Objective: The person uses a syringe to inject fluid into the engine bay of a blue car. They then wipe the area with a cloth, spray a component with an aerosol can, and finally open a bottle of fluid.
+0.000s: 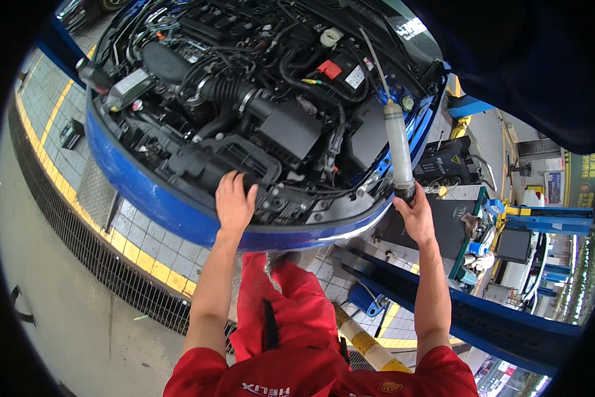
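My left hand (234,202) rests flat on the front edge of the open engine bay (258,99) of a blue car (145,198), fingers spread on black plastic. My right hand (416,215) grips the dark lower end of a long clear suction syringe (399,142). The syringe stands nearly upright, and a thin tube (371,59) runs from its top into the engine bay near the battery with a red cap (330,68). My red trousers (284,311) show below, between my forearms.
A yellow-striped tiled floor edge and metal drain grating (112,264) run under the car's front. Blue lift arms (483,311) lie at the lower right. A black equipment cart (450,162) and a workbench with tools stand to the right. The raised bonnet darkens the top right.
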`<state>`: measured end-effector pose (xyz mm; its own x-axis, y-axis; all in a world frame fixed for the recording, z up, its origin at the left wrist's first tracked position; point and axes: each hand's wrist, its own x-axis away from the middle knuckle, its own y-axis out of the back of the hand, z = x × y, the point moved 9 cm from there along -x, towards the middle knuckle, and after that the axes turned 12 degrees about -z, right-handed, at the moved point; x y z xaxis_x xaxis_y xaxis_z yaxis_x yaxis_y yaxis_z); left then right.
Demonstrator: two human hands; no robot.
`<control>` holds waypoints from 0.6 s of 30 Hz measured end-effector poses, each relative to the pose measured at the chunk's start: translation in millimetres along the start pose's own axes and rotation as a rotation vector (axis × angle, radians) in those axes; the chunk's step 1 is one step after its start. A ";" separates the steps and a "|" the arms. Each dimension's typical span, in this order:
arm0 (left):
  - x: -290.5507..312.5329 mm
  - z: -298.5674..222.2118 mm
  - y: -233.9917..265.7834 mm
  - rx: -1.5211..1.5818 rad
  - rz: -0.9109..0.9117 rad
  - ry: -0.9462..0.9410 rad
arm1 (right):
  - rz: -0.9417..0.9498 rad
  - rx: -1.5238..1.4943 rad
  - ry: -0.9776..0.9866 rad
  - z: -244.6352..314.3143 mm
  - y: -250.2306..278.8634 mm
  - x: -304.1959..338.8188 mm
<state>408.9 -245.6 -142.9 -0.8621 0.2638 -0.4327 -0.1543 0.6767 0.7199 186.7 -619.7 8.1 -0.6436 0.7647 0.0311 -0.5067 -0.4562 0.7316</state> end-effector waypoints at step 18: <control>3.4 12.0 -3.6 -0.116 0.161 0.093 | 0.201 0.528 0.021 62.6 12.4 -212.8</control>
<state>412.3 -239.0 -153.5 -0.9201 0.2941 -0.2587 -0.0605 0.5458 0.8358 353.3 -759.5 53.2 -0.7118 0.6747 0.1954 -0.0204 -0.2979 0.9544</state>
